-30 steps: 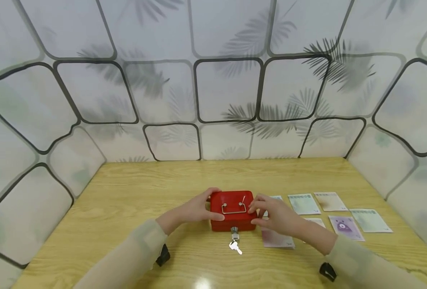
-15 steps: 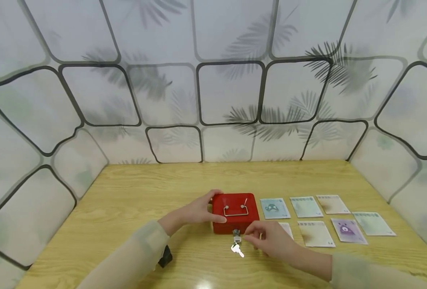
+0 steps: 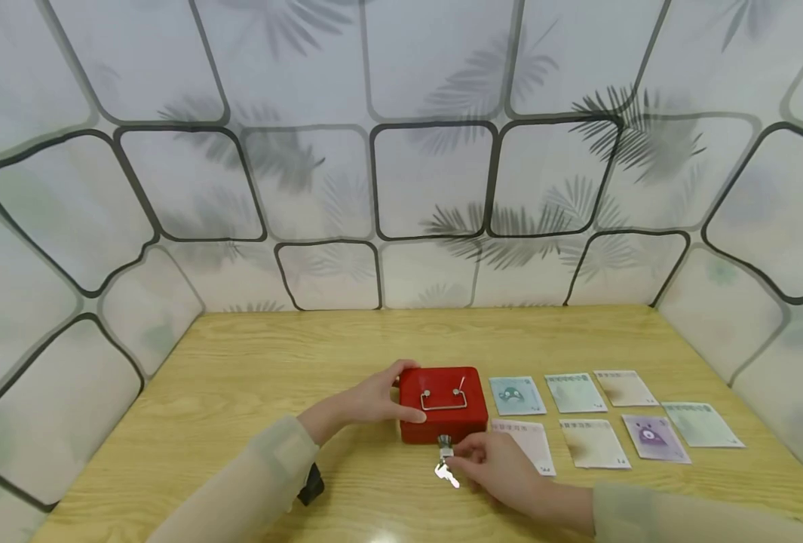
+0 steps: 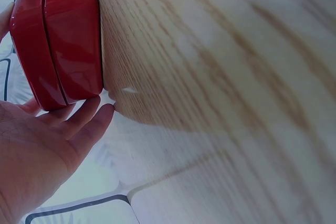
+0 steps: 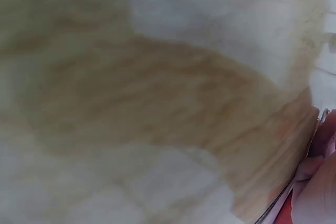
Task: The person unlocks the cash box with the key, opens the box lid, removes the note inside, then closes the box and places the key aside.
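A small red metal cash box (image 3: 435, 430) with a wire handle (image 3: 444, 407) on its lid stands on the table. My left hand (image 3: 372, 396) grips its left side, thumb on the lid's front edge. The left wrist view shows my left fingers (image 4: 84, 116) against the box's side (image 4: 73, 35), where the lid seam looks closed. Keys (image 3: 447, 475) hang at the lock (image 3: 445, 440) on the box's front. My right hand (image 3: 503, 466) has thumb and forefinger pinched together at the key by the lock. Only part of my right hand (image 5: 315, 192) shows in the right wrist view.
Several play banknotes lie to the right of the box, among them a blue one (image 3: 518, 396), a purple one (image 3: 655, 437) and a pink one (image 3: 528, 445) near my right hand. Patterned cloth (image 3: 435, 279) stands behind the wooden table (image 3: 272, 339).
My right hand has moved from the box's right side down to the keys at its front, uncovering the blue and pink notes. My left hand has stayed on the box.
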`<state>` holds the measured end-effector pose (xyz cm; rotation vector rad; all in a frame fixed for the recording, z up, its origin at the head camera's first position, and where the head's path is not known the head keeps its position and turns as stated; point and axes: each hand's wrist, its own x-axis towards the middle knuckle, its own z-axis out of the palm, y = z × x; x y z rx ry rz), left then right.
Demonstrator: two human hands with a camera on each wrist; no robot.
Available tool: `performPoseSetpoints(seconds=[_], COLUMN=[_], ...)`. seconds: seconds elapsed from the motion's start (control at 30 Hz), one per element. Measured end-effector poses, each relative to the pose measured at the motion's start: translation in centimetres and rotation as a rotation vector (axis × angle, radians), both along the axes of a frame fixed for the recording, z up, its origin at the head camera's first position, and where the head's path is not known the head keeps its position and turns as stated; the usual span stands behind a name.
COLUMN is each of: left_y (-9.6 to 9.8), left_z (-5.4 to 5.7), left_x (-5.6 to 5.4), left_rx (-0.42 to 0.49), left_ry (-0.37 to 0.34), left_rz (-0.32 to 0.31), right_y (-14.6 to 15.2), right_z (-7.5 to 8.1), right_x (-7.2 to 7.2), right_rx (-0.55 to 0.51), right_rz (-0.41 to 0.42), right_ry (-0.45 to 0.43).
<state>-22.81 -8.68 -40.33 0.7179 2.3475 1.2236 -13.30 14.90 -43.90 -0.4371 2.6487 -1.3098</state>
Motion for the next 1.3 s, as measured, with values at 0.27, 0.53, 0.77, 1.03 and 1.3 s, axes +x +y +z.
performPoseSetpoints(seconds=[0.27,0.53,0.77,1.03,1.3], left_y=[0.0,0.1,0.1,0.0,0.0], left_z=[0.0,-0.1,0.0,0.0,0.0], left_x=[0.0,0.0,0.0,0.0,0.0], left_rx=[-0.008,-0.008,-0.017,-0.012,-0.008], left_ry=[0.001,0.005,0.011,0.002,-0.007], left_rz=[0.001,-0.004,0.000,-0.003,0.000], right_y=[-0.9,-1.2,-1.6,-2.2,-2.7], right_z=[0.4,0.6,0.3,0.5,0.7], right_x=[-0.1,-0.1,-0.3,0.1,0.5], right_rx=[0.019,0.009,-0.033,-0.049,-0.065], right_rz=[-0.031,-0.058,-0.114,-0.173,-0.232], right_ry=[-0.021,-0.028,-0.066,-0.104,-0.142])
